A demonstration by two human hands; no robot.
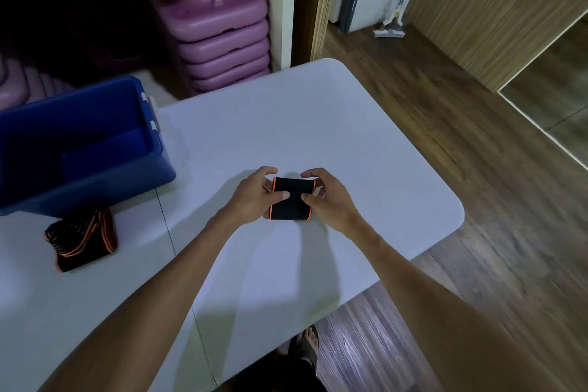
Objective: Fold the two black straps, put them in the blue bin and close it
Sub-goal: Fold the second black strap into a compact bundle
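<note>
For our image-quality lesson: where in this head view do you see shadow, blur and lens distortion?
Head view: soft shadows fall under both arms onto the white table; the shelf recess behind the blue bin is dark; the wood floor smears near the frame edge; the wide-angle lens bends the table's edges.

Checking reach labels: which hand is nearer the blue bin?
Left. The left hand grips the near side of the folded strap, with bare table between it and the blue bin. The right hand holds the strap's far side, farther off.

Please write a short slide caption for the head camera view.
Both hands pinch a folded black strap on the white table; second strap lies beside the open blue bin.
</note>
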